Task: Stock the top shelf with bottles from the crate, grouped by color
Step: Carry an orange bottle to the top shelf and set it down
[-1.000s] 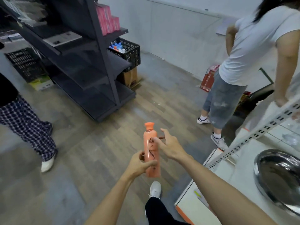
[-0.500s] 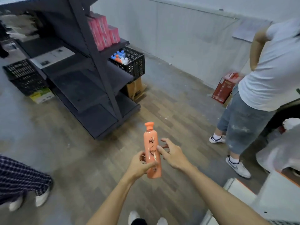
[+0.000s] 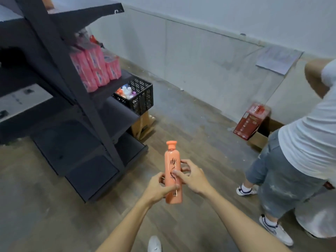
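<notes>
An orange bottle with an orange cap stands upright in front of me, over the wooden floor. My left hand grips its lower half. My right hand holds its middle from the right, thumb across the front label. Further off, a black crate with several bottles in orange, white and purple sits on a cardboard box beside the dark shelf unit. The unit's top shelf shows at the upper left; its upper surface is hidden from here.
Pink packs fill a middle shelf. A person in a white shirt and denim shorts stands close on the right. A red box leans by the wall. Wooden floor lies open between me and the shelf unit.
The view has swung left and closer to the shelf unit. My right hand has closed onto the bottle, which stays upright in my left hand. The person in checked trousers has left the view.
</notes>
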`<state>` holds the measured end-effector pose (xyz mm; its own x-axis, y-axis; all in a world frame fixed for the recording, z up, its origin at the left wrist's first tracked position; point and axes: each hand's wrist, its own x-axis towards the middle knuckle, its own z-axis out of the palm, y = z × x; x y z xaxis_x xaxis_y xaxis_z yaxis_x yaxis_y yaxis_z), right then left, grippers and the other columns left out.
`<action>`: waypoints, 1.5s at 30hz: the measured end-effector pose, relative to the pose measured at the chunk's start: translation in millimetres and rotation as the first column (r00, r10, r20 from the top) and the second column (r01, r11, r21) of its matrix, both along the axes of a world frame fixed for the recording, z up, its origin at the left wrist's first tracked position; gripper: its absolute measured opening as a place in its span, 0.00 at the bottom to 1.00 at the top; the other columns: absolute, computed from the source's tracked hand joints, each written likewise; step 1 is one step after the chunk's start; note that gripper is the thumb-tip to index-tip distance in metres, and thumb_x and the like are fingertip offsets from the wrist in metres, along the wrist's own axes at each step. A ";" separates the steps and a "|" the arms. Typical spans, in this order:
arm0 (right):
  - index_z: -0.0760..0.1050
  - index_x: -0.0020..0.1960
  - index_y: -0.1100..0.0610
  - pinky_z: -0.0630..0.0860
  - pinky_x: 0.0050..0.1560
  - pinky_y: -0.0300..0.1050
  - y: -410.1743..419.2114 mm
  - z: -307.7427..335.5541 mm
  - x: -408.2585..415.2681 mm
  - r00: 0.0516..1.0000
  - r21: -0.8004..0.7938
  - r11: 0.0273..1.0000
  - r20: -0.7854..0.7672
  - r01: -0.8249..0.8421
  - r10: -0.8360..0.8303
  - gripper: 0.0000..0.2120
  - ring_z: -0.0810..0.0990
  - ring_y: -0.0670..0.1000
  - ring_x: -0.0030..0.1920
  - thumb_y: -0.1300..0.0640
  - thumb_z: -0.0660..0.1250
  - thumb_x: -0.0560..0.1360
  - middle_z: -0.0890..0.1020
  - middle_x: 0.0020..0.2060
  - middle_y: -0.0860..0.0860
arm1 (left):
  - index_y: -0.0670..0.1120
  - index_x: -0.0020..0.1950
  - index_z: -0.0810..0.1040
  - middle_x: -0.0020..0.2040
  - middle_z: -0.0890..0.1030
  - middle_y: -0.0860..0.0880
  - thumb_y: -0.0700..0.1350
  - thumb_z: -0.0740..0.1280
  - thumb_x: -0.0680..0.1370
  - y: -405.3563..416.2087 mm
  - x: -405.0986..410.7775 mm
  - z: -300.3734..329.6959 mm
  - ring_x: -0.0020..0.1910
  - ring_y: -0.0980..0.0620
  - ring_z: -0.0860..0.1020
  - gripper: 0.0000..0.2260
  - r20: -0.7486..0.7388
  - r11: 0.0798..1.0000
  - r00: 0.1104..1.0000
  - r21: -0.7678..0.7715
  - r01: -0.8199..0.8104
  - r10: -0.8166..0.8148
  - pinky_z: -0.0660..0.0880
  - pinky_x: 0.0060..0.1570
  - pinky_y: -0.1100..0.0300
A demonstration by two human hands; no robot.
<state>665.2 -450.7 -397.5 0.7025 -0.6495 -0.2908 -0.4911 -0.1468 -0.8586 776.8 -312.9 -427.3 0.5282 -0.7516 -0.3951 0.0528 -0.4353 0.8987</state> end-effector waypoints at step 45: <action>0.73 0.65 0.48 0.81 0.57 0.53 -746.5 20.1 587.7 0.996 -0.003 0.998 -0.055 -0.069 0.068 0.22 0.84 0.48 0.50 0.49 0.73 0.73 0.84 0.50 0.48 | 0.52 0.49 0.78 0.44 0.83 0.52 0.62 0.77 0.60 -745.6 579.0 10.9 0.44 0.52 0.82 0.24 0.205 0.994 0.979 0.110 -0.020 -0.003 0.81 0.47 0.52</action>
<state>1252.9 -1197.3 -377.4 0.7284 -0.6019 -0.3273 -0.5263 -0.1857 -0.8298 1355.8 -1058.5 -416.4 0.6125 -0.7047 -0.3581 -0.1236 -0.5329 0.8371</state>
